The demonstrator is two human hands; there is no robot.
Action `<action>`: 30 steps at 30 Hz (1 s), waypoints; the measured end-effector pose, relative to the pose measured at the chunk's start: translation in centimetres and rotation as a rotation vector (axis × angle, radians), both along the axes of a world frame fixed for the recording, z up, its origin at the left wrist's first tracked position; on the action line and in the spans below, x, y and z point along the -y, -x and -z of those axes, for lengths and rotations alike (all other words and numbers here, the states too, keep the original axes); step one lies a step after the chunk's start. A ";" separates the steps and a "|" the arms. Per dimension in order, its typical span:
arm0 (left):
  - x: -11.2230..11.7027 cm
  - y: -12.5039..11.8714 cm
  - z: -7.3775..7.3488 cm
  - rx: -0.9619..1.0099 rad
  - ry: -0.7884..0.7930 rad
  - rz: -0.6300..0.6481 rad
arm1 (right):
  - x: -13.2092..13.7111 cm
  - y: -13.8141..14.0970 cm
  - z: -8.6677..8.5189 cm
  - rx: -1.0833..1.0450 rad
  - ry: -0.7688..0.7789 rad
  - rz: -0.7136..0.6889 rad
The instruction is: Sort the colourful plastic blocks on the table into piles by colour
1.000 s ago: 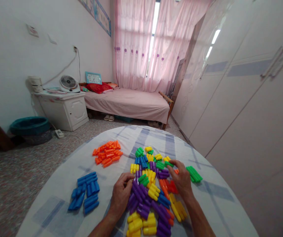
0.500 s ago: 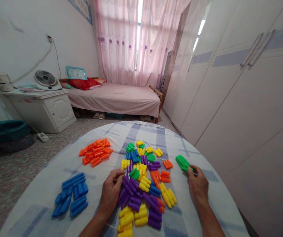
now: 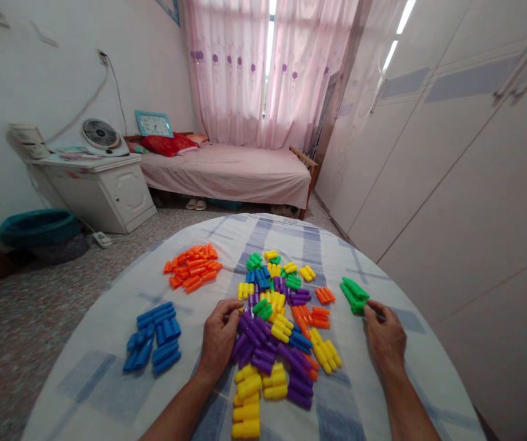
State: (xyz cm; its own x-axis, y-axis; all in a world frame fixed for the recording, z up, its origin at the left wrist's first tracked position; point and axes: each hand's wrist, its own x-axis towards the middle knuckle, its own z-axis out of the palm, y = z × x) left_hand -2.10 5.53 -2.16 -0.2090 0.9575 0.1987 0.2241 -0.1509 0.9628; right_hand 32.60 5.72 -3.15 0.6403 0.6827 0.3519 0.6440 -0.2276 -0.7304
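Fingertips of the right hand point(image 3: 385, 337) pinch the green blocks point(image 3: 354, 295); left hand point(image 3: 220, 335), fingers curled, rests on purple blocks point(image 3: 257, 343).

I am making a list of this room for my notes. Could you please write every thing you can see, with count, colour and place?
mixed blocks: many, purple, yellow, green, blue, orange, table centre
orange blocks: one group, far left of table
blue blocks: one group, near left of table
green blocks: small group, right of table
table: one, round, white-blue checked cloth
bed: one, pink, under window
curtains: pink, back wall
cabinet: one, white, left wall
fan: one, white, on cabinet
clock: one, blue frame, beside bed
basin: one, teal, floor
wardrobe: white, right
left hand: on purple blocks
right hand: touching green blocks
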 end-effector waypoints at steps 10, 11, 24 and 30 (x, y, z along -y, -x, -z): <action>0.1 -0.2 -0.2 0.042 -0.013 -0.015 | 0.0 0.0 -0.2 0.028 0.015 0.031; 0.0 -0.2 -0.2 0.045 -0.015 -0.012 | 0.0 0.1 -0.3 0.026 0.015 0.028; 0.1 -0.4 -0.1 -0.029 -0.063 0.056 | 0.1 0.1 -0.1 0.073 0.043 -0.025; 0.8 -0.8 -0.7 -0.160 -0.184 0.086 | -0.3 -0.1 0.3 0.087 0.033 -0.013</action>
State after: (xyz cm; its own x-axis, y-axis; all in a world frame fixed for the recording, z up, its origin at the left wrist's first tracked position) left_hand -1.34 4.71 -1.43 -0.0804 0.9150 0.3953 0.3505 -0.3453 0.8706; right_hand 32.73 6.01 -3.48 0.5998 0.7025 0.3830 0.7074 -0.2419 -0.6641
